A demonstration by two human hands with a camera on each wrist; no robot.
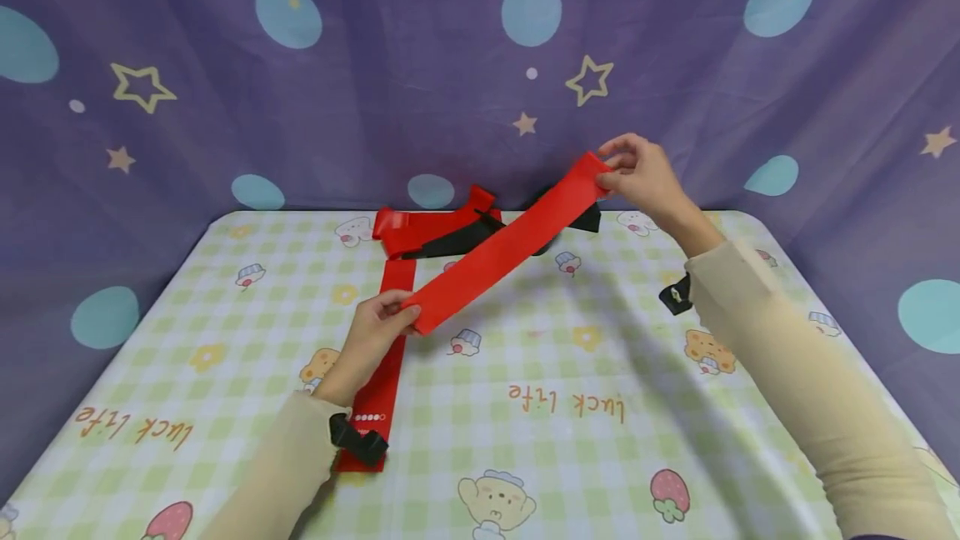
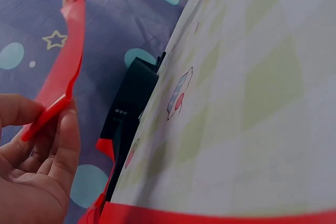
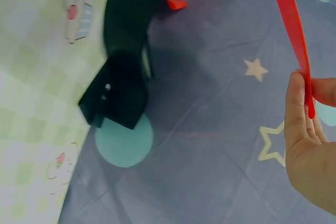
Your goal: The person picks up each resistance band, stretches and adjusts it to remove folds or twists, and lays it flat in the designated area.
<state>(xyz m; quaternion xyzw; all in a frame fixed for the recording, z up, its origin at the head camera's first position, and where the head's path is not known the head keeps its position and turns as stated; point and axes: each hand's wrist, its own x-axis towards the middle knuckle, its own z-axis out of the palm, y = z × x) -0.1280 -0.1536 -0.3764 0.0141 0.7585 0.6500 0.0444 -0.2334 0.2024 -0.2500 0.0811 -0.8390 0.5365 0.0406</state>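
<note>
A flat red resistance band (image 1: 510,248) is stretched out slantwise above the table, its right end higher than its left. My left hand (image 1: 371,340) pinches the lower end between thumb and fingers. At the upper end, my right hand (image 1: 645,177) pinches the band too; the right wrist view shows the red band (image 3: 294,30) edge-on between thumb and fingers. Under my left forearm lies a second red band (image 1: 382,382), flat on the table, with a row of white dots near its front end.
At the table's back edge lie a crumpled red band (image 1: 427,232) and black bands (image 1: 461,242), partly hidden behind the held one. A patterned tablecloth (image 1: 570,473) covers the table. Behind it hangs a purple curtain (image 1: 420,65).
</note>
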